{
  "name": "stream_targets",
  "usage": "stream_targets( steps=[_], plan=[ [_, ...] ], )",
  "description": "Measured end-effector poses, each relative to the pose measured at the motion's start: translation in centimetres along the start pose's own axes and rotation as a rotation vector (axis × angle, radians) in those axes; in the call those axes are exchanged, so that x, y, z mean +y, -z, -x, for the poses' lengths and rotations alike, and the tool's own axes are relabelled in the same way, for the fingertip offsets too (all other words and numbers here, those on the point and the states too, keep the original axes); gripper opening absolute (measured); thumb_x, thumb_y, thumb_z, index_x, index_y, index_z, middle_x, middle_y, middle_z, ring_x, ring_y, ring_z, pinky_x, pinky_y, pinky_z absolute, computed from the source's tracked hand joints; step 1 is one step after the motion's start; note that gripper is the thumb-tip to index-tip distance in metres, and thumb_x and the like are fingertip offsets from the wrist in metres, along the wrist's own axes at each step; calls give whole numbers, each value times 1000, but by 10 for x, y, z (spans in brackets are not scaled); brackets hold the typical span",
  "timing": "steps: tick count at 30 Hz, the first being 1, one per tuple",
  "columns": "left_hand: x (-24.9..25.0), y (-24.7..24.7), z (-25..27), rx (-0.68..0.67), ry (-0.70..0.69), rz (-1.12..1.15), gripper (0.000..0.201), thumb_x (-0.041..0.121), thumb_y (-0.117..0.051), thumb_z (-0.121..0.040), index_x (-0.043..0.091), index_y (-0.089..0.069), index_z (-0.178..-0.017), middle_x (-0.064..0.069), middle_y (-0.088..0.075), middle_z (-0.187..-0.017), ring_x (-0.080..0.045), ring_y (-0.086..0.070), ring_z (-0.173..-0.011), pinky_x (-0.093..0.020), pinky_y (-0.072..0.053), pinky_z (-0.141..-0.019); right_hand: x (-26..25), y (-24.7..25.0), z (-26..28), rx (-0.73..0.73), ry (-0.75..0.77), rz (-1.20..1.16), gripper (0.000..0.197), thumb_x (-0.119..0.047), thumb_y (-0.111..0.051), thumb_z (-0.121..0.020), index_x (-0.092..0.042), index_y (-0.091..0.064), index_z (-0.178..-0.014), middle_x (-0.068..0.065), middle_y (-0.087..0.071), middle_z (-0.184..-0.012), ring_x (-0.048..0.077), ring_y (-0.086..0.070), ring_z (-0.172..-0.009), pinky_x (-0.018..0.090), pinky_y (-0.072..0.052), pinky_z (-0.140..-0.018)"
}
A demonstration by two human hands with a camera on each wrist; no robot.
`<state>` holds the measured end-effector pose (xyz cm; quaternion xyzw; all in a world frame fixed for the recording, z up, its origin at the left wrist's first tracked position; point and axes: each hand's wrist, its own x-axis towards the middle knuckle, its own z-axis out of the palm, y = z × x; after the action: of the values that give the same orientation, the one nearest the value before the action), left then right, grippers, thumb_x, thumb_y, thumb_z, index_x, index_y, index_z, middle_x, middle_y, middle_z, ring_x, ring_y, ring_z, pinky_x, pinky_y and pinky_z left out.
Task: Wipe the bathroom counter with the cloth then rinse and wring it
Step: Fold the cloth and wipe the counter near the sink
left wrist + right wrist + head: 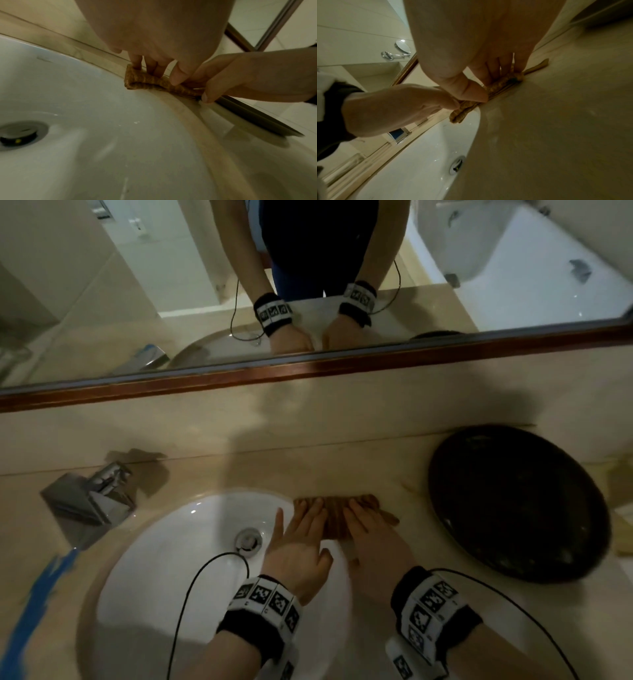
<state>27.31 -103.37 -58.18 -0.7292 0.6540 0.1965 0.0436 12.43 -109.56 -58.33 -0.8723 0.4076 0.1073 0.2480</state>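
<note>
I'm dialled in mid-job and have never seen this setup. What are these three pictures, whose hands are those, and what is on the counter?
No machine: a person wearing cameras. One looks down from the head, one along each wrist. The left hand and right hand press fingers on a folded brown woven cloth on the beige stone counter, at the white oval sink's rim. The wrist views show thumbs at the cloth's edge. A chrome faucet stands left, a dark round dish right.

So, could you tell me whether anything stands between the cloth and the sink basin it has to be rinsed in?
Nothing visible does. The cloth lies folded on the counter at the sink rim, one end overhanging the basin. The left hand and right hand both press on it; the black bowl sits off to the right.
</note>
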Motion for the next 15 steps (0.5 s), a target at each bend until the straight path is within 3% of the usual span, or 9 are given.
stream_targets(
  steps=[2, 3, 5, 7, 9, 12, 15],
  plan=[
    [20, -6, 7, -12, -21, -31, 67, 40, -28, -93, 21, -4, -153, 8, 2, -161, -10, 8, -147, -46, 11, -118, 13, -7, 20, 53, -35, -59, 76, -38, -40, -77, 6, -42, -139, 22, -37, -147, 41, -40, -134, 45, -28, -109],
    [30, -9, 11, -16, -37, -44, 68, 40, -27, -92, 21, -5, -153, 7, 1, -161, -12, 6, -148, -46, 12, -118, 17, -9, 32, 40, -44, -51, 75, -37, -39, -81, 5, -35, -143, 19, -29, -151, 39, -32, -139, 43, -24, -113],
    [51, -17, 21, -49, -74, -58, 71, 42, -27, -86, 18, -16, -153, 3, -8, -160, -17, -4, -148, -47, 11, -118, 29, -19, 59, -7, -40, 10, 77, -30, -43, -90, -3, -7, -152, 11, 0, -160, 28, -1, -148, 34, -2, -118],
    [70, -26, 35, -90, -99, -74, 73, 44, -35, -76, 15, -43, -143, -3, -35, -153, -24, -32, -141, -50, -6, -118, 44, -24, 86, -1, -48, 4, 81, -30, -44, -92, -9, 4, -152, 6, 10, -160, 22, 9, -148, 29, 6, -117],
    [88, -39, 47, -71, -108, -94, 70, 46, -42, -69, 16, -59, -130, -3, -53, -139, -24, -50, -129, -54, -27, -108, 56, -30, 109, 22, -55, -32, 81, -30, -45, -91, -16, 6, -153, 1, 10, -160, 18, 8, -148, 28, 3, -119],
    [113, -52, 58, -55, -162, -118, 69, 48, -43, -69, 16, -61, -128, -3, -55, -138, -22, -53, -127, -56, -33, -102, 75, -37, 133, 77, -35, -69, 79, -24, -46, -90, -28, 3, -152, -3, 5, -161, 17, 5, -148, 27, 0, -119],
    [129, -61, 69, -83, -170, -124, 71, 49, -42, -71, 14, -59, -130, -5, -54, -139, -21, -53, -127, -54, -35, -102, 81, -43, 154, 94, -46, -74, 71, -24, -44, -93, -29, -6, -153, -1, 5, -161, 22, 3, -148, 30, -1, -118]
  ],
)
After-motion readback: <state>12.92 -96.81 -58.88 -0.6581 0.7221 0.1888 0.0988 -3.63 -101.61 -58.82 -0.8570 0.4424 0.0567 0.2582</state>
